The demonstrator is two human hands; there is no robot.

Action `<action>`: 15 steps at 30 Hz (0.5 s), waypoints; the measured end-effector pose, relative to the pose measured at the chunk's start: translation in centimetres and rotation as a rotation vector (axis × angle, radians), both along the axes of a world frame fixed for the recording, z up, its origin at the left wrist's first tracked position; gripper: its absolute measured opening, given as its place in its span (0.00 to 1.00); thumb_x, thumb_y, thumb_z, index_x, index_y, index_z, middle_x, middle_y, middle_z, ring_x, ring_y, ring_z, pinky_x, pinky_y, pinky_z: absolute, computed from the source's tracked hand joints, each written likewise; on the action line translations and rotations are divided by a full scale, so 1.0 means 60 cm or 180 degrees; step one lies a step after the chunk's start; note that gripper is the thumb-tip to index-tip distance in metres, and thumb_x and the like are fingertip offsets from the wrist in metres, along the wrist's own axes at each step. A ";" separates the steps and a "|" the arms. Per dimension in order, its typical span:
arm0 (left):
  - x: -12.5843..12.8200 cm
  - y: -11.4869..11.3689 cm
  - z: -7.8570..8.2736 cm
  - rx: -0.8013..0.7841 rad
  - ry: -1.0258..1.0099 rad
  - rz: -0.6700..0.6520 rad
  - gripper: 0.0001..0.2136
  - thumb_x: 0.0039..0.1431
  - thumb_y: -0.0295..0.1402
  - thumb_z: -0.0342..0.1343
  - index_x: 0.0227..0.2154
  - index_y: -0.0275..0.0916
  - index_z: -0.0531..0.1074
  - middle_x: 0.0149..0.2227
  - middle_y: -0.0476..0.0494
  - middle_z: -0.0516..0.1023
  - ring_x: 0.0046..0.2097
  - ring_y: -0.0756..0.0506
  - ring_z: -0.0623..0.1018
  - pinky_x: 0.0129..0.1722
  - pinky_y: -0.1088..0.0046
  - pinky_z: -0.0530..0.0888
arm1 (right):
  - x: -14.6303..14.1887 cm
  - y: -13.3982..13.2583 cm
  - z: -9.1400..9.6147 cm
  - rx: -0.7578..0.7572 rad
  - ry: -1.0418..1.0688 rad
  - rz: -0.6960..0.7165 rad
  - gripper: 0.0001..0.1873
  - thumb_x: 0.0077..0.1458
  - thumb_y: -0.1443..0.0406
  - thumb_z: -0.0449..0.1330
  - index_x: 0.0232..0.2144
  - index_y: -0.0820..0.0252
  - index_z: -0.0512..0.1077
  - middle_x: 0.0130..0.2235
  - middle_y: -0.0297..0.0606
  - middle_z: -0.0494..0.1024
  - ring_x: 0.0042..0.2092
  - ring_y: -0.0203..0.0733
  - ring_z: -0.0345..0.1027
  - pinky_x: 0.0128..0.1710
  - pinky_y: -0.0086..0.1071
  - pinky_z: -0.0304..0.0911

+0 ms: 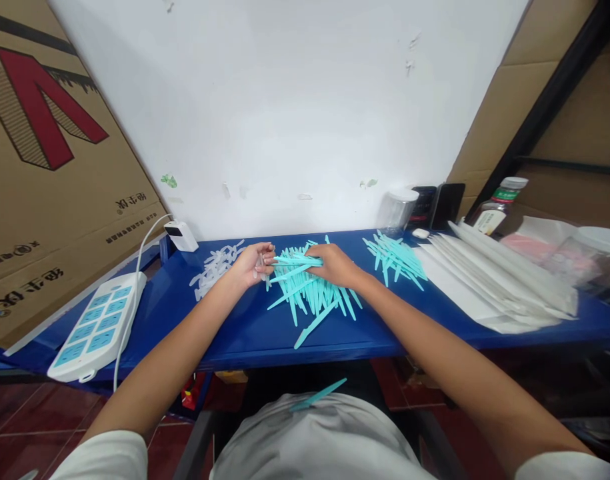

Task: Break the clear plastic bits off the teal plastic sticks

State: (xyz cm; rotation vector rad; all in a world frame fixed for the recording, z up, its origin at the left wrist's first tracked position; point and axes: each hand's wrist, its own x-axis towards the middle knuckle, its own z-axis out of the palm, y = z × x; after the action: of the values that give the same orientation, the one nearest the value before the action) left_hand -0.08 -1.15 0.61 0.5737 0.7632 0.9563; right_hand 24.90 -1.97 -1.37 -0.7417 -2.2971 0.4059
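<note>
My right hand [335,265] is closed around several thin turquoise plastic sticks [297,261], shaped like eyebrow razors, with their tips pointing left. My left hand [259,264] has its fingers curled around a few small clear plastic covers [260,268], close to those tips. Whether a cover touches a tip is too small to tell. Beneath both hands spreads a large loose pile of the same turquoise sticks [312,297]. Left of my left hand lies a heap of clear covers [215,265]. A second, smaller pile of turquoise sticks [395,259] is right of my right hand.
The blue table [225,340] meets a white wall. A white power strip [97,327] and a small white device [181,235] stand left. On the right are stacked white bags [505,280], a clear jar [399,210] and a bottle [495,205]. One turquoise stick [319,395] lies on my lap.
</note>
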 end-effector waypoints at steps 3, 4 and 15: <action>-0.011 0.005 0.005 -0.0087 0.0032 0.0188 0.09 0.64 0.25 0.47 0.27 0.39 0.61 0.17 0.57 0.54 0.13 0.54 0.56 0.07 0.84 0.49 | 0.004 0.002 0.002 -0.0321 0.0274 0.0076 0.08 0.59 0.62 0.65 0.31 0.61 0.78 0.32 0.36 0.78 0.35 0.40 0.70 0.35 0.29 0.56; -0.013 0.006 0.006 -0.0120 0.0071 0.0223 0.10 0.65 0.25 0.46 0.27 0.39 0.61 0.17 0.57 0.53 0.13 0.55 0.55 0.08 0.84 0.49 | 0.005 0.003 0.003 -0.0429 0.0345 0.0080 0.10 0.58 0.60 0.66 0.31 0.62 0.78 0.31 0.35 0.78 0.33 0.40 0.69 0.34 0.29 0.56; -0.010 -0.013 0.002 0.1587 0.1616 0.0275 0.19 0.58 0.48 0.66 0.31 0.37 0.70 0.19 0.60 0.52 0.16 0.58 0.51 0.13 0.83 0.48 | 0.021 0.014 0.017 -0.1294 0.0741 -0.0242 0.16 0.54 0.55 0.66 0.34 0.63 0.81 0.30 0.35 0.78 0.34 0.41 0.69 0.35 0.31 0.60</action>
State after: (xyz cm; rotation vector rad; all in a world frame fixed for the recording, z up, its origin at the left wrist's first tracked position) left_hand -0.67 -1.92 0.76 1.2589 1.0088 1.1025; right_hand 26.14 -1.14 -0.36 -0.9205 -1.9821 0.8918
